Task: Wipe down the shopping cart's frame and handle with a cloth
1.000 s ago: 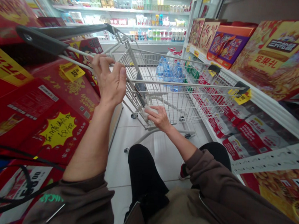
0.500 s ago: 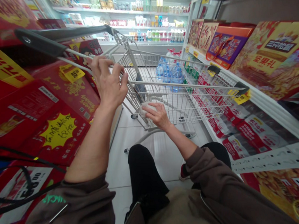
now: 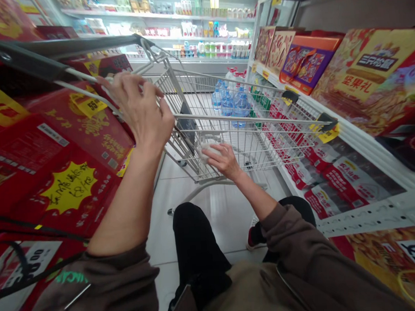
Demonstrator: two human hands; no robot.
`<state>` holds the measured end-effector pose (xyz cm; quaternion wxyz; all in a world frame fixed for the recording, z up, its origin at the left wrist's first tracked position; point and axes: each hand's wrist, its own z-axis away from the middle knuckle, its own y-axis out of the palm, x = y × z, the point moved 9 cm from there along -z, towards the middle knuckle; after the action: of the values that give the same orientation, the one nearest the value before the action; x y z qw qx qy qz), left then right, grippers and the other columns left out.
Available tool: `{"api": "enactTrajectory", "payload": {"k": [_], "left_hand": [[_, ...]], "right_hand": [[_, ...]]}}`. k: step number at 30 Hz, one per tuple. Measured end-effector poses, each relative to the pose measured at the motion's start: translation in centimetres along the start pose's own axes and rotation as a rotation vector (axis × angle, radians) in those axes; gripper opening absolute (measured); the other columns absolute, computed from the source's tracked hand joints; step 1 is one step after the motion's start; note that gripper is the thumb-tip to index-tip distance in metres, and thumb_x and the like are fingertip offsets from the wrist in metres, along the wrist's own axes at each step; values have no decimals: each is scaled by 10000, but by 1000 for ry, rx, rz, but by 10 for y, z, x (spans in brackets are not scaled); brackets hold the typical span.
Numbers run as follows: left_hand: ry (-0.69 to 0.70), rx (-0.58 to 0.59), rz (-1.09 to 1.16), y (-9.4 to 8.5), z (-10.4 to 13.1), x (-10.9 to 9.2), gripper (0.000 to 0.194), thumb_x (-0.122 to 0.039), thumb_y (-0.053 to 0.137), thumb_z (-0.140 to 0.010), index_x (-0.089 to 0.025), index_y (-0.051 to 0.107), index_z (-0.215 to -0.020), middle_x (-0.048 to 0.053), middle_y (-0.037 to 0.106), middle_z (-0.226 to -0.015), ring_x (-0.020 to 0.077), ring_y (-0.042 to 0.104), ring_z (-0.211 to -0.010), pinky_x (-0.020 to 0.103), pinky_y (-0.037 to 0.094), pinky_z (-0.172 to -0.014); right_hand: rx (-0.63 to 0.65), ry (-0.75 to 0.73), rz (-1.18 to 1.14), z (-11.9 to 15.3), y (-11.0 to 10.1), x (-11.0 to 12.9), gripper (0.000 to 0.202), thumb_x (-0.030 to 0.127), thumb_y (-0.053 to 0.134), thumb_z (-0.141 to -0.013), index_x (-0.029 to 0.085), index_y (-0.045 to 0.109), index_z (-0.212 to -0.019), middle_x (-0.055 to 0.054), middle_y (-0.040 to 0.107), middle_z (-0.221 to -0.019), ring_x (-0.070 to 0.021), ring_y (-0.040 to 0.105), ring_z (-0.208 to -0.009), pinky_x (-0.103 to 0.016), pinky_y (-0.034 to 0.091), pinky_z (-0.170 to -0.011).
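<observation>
A wire shopping cart [image 3: 240, 118] stands sideways before me, its dark grey handle [image 3: 32, 62] at upper left. Around the pale metal bars below that handle, my left hand [image 3: 140, 105] is closed, though its fingertips are partly hidden. Lower down, my right hand [image 3: 225, 161] presses a crumpled whitish cloth [image 3: 207, 151] against the wires of the cart's near side. Its fingers are bent over the cloth and cover much of it. Inside the cart by the handle end is a dark panel [image 3: 188, 124].
Red gift boxes [image 3: 77, 134] with yellow price signs are stacked close on the left. A shelf on the right bears a nut gift box [image 3: 359, 78] above packs of bottled water [image 3: 355, 180]. Blue water jugs [image 3: 238, 105] stand beyond the cart, before a lit refrigerated display [image 3: 187, 31].
The cart's handle end and my left hand have shifted left in view, along with the surroundings. My right hand and the cloth have slid slightly right along the cart's wires.
</observation>
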<state>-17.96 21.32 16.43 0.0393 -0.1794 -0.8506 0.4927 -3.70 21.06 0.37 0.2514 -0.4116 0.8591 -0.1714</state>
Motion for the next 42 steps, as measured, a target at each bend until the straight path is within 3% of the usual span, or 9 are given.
{"api": "enactTrajectory", "payload": {"k": [4, 9, 15, 18, 25, 29, 33, 38, 42], "left_hand": [[26, -20, 10, 25, -6, -17, 548, -608, 221, -1040, -303, 669, -1125, 63, 685, -944, 287, 510, -1247, 545, 290, -1130], [-26, -51, -16, 37, -20, -15, 686, -583, 73, -1063, -279, 687, -1095, 79, 713, -998, 273, 595, -1117, 488, 363, -1050], [-81, -37, -1, 36, -25, -7, 902, -603, -72, -1041, -245, 748, -1152, 116, 755, -1075, 275, 651, -1093, 486, 398, -1016], [-81, -3, -5, 33, -24, -8, 972, -652, -100, -1012, -237, 765, -1169, 122, 767, -1076, 287, 659, -1098, 498, 412, -1023], [-131, 60, 21, 25, -23, -3, 985, -672, -91, -1006, -220, 755, -1227, 113, 769, -1050, 283, 646, -1123, 499, 418, -1048], [-169, 54, 38, 22, -21, -2, 1002, -664, -111, -1003, -214, 774, -1141, 97, 767, -995, 276, 612, -1126, 520, 373, -1094], [-92, -3, 64, 33, -22, -27, 932, -651, -90, -1015, -281, 748, -1192, 73, 740, -1152, 273, 557, -1198, 538, 290, -1150], [57, -31, 85, 70, -33, -81, 836, -605, -80, -1032, -318, 618, -1391, 79, 662, -1331, 277, 529, -1253, 511, 257, -1169], [20, -64, 114, 86, -44, -91, 798, -559, -71, -1050, -316, 621, -1365, 93, 656, -1268, 286, 532, -1243, 540, 221, -1170]], "right_hand": [[16, 29, -27, -30, 7, -15, 191, 275, 550, -1070, 341, 724, -1027, 91, 700, -1419, -178, 543, -1410, -485, 407, -1225], [-60, -27, 53, -1, 3, -2, 141, 276, 652, -1019, 292, 718, -895, 108, 762, -1309, -201, 660, -1231, -476, 488, -1119], [92, 20, -24, -16, 10, -15, 191, 264, 531, -1074, 306, 716, -1051, 64, 693, -1434, -191, 584, -1402, -487, 460, -1201], [60, 85, -42, -26, 8, -26, 272, 220, 449, -1094, 309, 691, -1181, 29, 646, -1501, -183, 509, -1488, -505, 412, -1260], [193, 60, -110, 29, 10, -14, 302, 186, 490, -1077, 297, 698, -1266, 10, 750, -1356, -182, 653, -1346, -456, 500, -1194], [154, 131, -111, 13, -2, -31, 400, 193, 489, -1078, 358, 614, -1419, 21, 679, -1464, -193, 555, -1459, -480, 422, -1272], [82, 252, -63, 11, -4, -46, 414, 192, 507, -1071, 354, 606, -1439, 3, 688, -1451, -211, 538, -1476, -517, 399, -1285], [203, 242, -93, 45, 5, -42, 316, 188, 561, -1049, 318, 713, -1294, -9, 751, -1353, -214, 639, -1366, -508, 473, -1225], [159, 287, -85, 33, -8, -67, 405, 185, 555, -1049, 367, 647, -1399, -3, 696, -1441, -227, 563, -1452, -536, 396, -1284]]}}
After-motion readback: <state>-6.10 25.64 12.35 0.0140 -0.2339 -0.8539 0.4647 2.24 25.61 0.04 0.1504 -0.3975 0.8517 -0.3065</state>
